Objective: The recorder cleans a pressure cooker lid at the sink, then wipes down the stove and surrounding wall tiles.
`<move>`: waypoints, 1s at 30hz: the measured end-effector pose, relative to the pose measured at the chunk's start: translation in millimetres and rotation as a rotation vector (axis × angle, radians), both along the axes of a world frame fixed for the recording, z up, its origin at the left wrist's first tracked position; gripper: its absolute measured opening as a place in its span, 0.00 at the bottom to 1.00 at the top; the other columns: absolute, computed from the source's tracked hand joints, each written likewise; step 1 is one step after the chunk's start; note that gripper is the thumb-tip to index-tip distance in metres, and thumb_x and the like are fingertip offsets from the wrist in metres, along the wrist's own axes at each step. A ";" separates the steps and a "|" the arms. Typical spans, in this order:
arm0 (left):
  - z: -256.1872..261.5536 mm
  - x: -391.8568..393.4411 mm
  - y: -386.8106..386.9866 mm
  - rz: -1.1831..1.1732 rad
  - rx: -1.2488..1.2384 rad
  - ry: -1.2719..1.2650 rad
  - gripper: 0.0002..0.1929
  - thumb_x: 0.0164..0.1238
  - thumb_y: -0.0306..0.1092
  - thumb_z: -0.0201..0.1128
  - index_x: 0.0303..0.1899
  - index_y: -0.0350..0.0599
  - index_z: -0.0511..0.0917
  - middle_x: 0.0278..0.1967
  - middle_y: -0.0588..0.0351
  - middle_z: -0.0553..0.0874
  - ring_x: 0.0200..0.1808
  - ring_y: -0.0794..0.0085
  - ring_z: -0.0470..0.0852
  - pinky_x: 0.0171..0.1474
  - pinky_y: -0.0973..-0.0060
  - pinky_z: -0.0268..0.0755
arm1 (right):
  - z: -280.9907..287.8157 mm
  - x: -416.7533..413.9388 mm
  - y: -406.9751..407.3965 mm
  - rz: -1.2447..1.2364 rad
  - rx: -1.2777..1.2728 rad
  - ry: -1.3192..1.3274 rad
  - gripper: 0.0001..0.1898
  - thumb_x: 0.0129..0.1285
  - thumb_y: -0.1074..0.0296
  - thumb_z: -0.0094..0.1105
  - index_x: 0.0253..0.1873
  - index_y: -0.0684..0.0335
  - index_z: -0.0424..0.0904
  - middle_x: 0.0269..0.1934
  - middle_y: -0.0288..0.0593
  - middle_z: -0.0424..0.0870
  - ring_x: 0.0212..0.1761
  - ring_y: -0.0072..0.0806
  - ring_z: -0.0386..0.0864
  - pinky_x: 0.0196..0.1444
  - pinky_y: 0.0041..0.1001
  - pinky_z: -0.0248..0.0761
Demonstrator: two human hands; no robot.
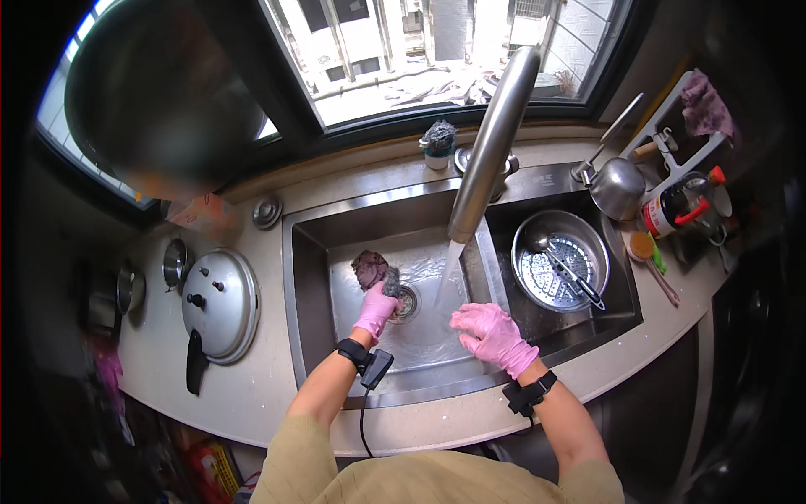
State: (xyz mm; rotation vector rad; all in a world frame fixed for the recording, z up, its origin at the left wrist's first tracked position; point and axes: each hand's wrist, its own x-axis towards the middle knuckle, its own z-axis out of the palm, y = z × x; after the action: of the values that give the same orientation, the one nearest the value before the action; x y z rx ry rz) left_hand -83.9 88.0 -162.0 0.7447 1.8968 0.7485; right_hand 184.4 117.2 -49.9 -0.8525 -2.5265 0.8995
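My left hand [380,309], in a pink glove, is down in the large steel sink basin [315,315], its fingers on a grey steel wool scourer [391,282] beside the drain [406,303]. A wet purplish-brown cloth [369,268] lies against the scourer. Water runs from the steel faucet [494,151] into the basin. My right hand [494,337], also gloved in pink, hovers near the basin's right front part with its fingers bent and nothing visible in it. Whether the left fingers grip the scourer or only touch it is hard to tell.
The smaller basin on the right holds a steel steamer pot [520,277] with a ladle [570,274]. A pressure cooker lid [220,302] lies on the left counter near steel bowls [176,261]. At right are a brush [642,247], a saucepan [617,189] and a red-capped bottle [658,217].
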 end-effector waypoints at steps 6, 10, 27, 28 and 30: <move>48.0 -13.1 35.4 -0.071 0.122 0.519 0.11 0.63 0.40 0.57 0.43 0.47 0.76 0.36 0.38 0.84 0.40 0.40 0.82 0.43 0.51 0.74 | 7.8 -4.5 10.2 -0.083 -0.235 0.174 0.16 0.52 0.76 0.62 0.48 0.59 0.83 0.50 0.44 0.84 0.56 0.39 0.79 0.58 0.33 0.72; 73.3 -9.5 46.5 -0.194 0.051 0.672 0.12 0.61 0.42 0.60 0.42 0.48 0.76 0.35 0.40 0.85 0.39 0.43 0.83 0.42 0.52 0.74 | 37.0 -22.2 74.8 -0.185 0.023 0.291 0.12 0.58 0.77 0.54 0.47 0.64 0.79 0.44 0.55 0.82 0.49 0.48 0.79 0.52 0.38 0.73; 111.0 -9.9 203.5 0.208 0.745 -0.589 0.30 0.50 0.20 0.67 0.59 0.45 0.69 0.41 0.59 0.81 0.38 0.76 0.80 0.40 0.76 0.76 | 16.6 -155.5 245.3 -0.305 -0.771 0.499 0.28 0.59 0.81 0.51 0.66 0.65 0.63 0.46 0.41 0.80 0.39 0.24 0.80 0.35 0.22 0.76; 111.7 -11.2 198.4 0.235 0.791 -0.603 0.29 0.51 0.20 0.68 0.58 0.44 0.70 0.41 0.59 0.81 0.38 0.76 0.80 0.40 0.76 0.76 | 17.8 -155.9 246.3 -0.221 -0.783 0.445 0.28 0.57 0.81 0.52 0.66 0.65 0.64 0.46 0.41 0.80 0.37 0.23 0.79 0.36 0.21 0.75; 110.0 -30.4 178.1 0.306 0.805 -0.533 0.25 0.52 0.20 0.68 0.54 0.43 0.71 0.42 0.58 0.81 0.38 0.75 0.81 0.38 0.77 0.77 | 23.4 -173.2 236.5 -0.029 -0.833 0.406 0.30 0.53 0.81 0.52 0.65 0.65 0.66 0.47 0.38 0.78 0.34 0.21 0.76 0.36 0.21 0.72</move>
State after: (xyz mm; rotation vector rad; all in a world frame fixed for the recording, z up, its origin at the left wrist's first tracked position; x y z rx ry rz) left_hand -114.3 266.1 -51.9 0.6306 1.1995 1.7614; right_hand 11.3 353.7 -26.5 -0.7904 -1.7564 1.9366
